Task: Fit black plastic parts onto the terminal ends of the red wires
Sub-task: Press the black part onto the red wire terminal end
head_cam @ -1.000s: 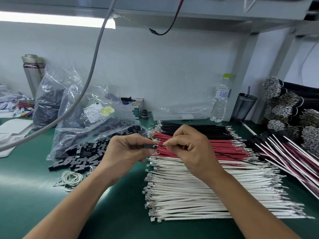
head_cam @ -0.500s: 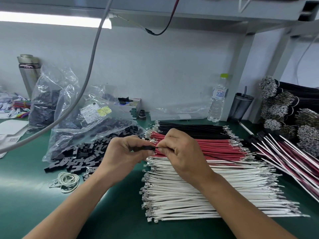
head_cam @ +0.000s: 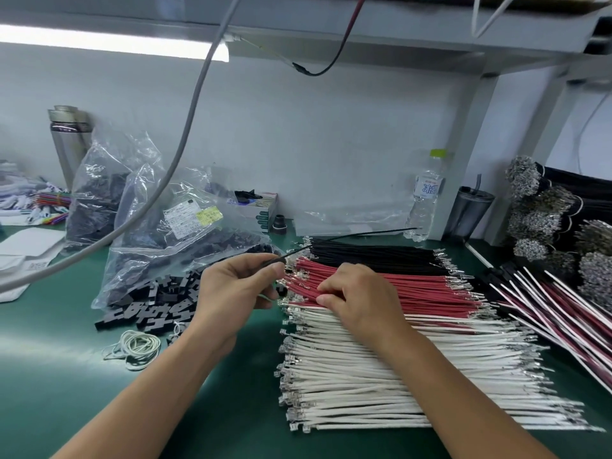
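Fingers (head_cam: 323, 293) hiding red wires (head_cam: 397, 289), part unclear

Your green bench (head_cam: 49, 376), stacked black (head_cam: 374, 256), red wires (head_cam: 414, 289), white wires (head_cam: 381, 376), loose black plastic parts (head_cam: 155, 309), bags (head_cam: 172, 246), white cord coil (head_cam: 137, 347), water bottle (head_cam: 425, 200).

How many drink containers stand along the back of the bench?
3: a steel flask at far left behind the plastic bags, a clear water bottle right of centre, and a dark tumbler beside it. Others may be hidden behind the bags.
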The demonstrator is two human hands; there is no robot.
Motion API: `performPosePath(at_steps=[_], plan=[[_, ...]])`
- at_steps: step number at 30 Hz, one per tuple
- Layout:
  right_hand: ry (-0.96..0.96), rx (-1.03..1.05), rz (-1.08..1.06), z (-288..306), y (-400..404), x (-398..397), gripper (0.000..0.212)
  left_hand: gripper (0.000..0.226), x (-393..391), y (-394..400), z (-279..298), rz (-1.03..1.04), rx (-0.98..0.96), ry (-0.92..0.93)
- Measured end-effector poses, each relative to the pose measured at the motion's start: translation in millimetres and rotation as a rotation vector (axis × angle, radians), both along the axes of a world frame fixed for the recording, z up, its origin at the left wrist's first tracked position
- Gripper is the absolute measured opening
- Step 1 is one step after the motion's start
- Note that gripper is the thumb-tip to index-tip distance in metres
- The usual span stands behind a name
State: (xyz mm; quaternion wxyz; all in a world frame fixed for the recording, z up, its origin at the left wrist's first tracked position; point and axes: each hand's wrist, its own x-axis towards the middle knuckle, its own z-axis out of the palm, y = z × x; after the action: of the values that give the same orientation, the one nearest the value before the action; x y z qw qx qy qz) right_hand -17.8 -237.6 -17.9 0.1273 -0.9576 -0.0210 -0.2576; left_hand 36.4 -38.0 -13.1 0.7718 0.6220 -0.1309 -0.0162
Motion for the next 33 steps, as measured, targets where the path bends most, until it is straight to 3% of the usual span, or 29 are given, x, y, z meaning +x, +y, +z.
performPosePath(at_steps=[3,7,10,14,16,21,25,33], plan=[[0.006,0.053,-0.004,0,-1,3,0.006,0.026,0,2,1,-0.001,-0.029,0.028],[-0.009,0.033,-0.007,4,-2,1,0.010,0.027,2,5,0,-0.005,-0.058,0.055],[-0.016,0.139,0.045,11,-10,-2,0.007,0.022,4,6,0,-0.007,-0.094,0.056],[0.019,0.242,0.154,19,-14,-6,0.026,0.026,7,9,2,-0.010,-0.172,0.070],[0.011,0.247,0.159,23,-14,-9,0.024,0.029,7,12,3,-0.033,-0.191,0.072],[-0.111,0.281,0.181,33,-17,-25,0.005,0.028,5,15,5,-0.141,-0.150,0.067],[-0.100,0.345,0.271,35,-12,-31,0.020,0.033,2,14,5,-0.250,-0.117,0.049],[-0.177,0.303,0.269,36,-2,-36,0.017,0.029,-1,13,5,-0.347,-0.105,0.050]])
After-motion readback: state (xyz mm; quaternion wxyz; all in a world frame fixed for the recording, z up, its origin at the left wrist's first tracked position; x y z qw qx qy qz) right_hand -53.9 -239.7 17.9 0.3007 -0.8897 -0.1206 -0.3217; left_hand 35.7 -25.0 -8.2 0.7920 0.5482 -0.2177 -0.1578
